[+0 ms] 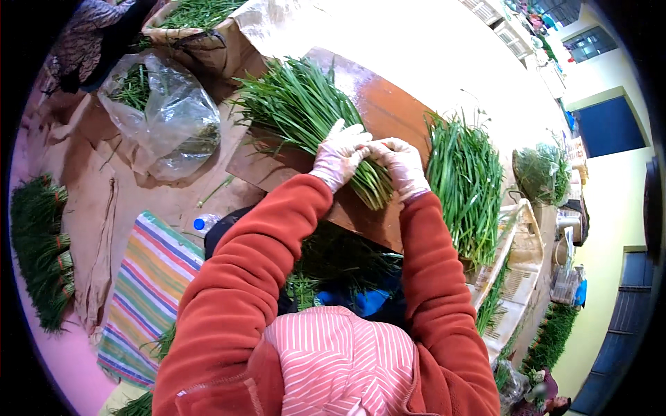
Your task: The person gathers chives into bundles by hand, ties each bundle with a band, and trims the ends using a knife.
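A thick bunch of long green garlic chives (pixel 305 104) lies slantwise on a brown wooden board (pixel 392 107). Its leafy end fans out at the far left; the pale stem ends point toward me. My left hand (pixel 336 156), in a whitish glove, is wrapped over the bunch near the stems. My right hand (pixel 401 166), gloved alike, closes around the stem end from the other side. The fingertips of both hands meet on top of the stems. Whether a tie is between them I cannot make out. Right of my right hand lies a loose heap of chives (pixel 466 184).
A clear plastic bag (pixel 173 118) with greens sits at the left, below a container of greens (pixel 201 14). Tied bunches (pixel 45 249) line the far left. A striped sheet (pixel 149 291) and a blue-capped bottle (pixel 202 223) lie nearer. A pale plastic crate (pixel 520 267) stands at the right.
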Demonstrator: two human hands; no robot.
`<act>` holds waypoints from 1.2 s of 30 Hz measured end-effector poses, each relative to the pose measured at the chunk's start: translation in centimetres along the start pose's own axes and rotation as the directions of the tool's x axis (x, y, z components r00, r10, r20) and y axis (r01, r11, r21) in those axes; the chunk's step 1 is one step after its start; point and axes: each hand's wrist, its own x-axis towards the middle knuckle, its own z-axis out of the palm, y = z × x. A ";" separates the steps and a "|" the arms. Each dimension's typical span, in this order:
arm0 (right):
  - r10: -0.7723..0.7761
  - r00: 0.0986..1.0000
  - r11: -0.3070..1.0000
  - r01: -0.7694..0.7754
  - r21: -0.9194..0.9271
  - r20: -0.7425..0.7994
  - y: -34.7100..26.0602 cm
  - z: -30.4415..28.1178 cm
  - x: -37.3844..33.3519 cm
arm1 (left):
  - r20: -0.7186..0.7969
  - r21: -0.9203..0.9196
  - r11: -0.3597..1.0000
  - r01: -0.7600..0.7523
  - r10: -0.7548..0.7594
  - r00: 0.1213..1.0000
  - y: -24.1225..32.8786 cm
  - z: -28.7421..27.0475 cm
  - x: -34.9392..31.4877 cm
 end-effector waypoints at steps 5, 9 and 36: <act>0.057 0.996 0.994 -0.050 0.094 -0.075 0.2 0.0 0.7 | -0.044 -0.065 0.998 0.018 -0.021 0.999 0.2 -0.2 0.0; 0.063 0.992 0.998 -0.060 0.024 -0.112 0.7 -0.1 1.3 | -0.041 -0.123 0.992 -0.006 0.001 0.999 -0.3 -0.2 -0.1; 0.147 0.975 0.987 -0.133 0.091 -0.165 2.3 -0.8 2.8 | 0.087 -0.143 0.987 -0.068 0.081 0.993 -0.8 -0.8 0.0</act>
